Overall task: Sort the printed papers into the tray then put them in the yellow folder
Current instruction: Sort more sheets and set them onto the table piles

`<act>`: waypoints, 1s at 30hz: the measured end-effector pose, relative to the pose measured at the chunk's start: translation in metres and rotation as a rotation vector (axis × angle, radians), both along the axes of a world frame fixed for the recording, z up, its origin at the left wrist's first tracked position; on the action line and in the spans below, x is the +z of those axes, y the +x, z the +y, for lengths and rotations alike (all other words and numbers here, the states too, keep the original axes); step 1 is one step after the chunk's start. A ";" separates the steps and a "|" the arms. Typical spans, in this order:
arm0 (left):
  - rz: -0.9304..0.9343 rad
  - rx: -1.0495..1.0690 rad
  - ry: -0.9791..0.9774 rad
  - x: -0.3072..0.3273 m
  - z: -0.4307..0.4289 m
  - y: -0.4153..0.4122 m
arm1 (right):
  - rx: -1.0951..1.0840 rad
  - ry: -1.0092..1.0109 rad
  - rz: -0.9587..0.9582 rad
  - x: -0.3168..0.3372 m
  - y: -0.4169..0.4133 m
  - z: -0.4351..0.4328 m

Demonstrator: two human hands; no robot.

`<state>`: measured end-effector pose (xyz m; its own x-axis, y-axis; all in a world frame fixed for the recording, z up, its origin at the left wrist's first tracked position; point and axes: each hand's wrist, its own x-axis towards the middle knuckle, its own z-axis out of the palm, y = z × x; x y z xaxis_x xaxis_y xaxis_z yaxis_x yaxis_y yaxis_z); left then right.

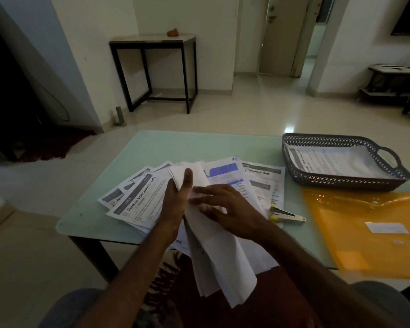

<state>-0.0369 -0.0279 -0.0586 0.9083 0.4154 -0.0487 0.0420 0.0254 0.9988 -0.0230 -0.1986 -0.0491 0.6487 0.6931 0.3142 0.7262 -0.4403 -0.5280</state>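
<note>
Loosely fanned white printed papers (140, 197)

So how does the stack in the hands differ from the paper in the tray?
The held stack shows blank white backs; the tray paper lies print-up. The held stack is tilted, gripped by the left hand; the tray paper lies flat inside the tray. Both are white sheets.

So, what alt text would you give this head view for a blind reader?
A person's left hand grips a sheaf of white papers while the right hand lies flat across it, above printed sheets fanned on a pale green table. To the right sit a grey perforated tray holding a printed sheet, a yellow folder and a stapler.
</note>
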 end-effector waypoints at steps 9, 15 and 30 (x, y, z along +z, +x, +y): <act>-0.021 0.045 0.074 -0.010 0.005 0.001 | -0.731 0.319 0.282 -0.012 0.053 -0.043; -0.027 0.043 0.083 -0.012 0.006 0.001 | -0.710 0.459 0.449 -0.014 0.049 -0.040; -0.023 0.057 0.080 -0.011 0.005 0.002 | -0.672 0.335 -0.199 -0.009 0.040 -0.035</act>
<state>-0.0345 -0.0226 -0.0692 0.8835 0.4683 0.0073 0.0197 -0.0526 0.9984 0.0169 -0.2333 -0.0577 0.8057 0.0178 0.5920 0.4545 -0.6595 -0.5988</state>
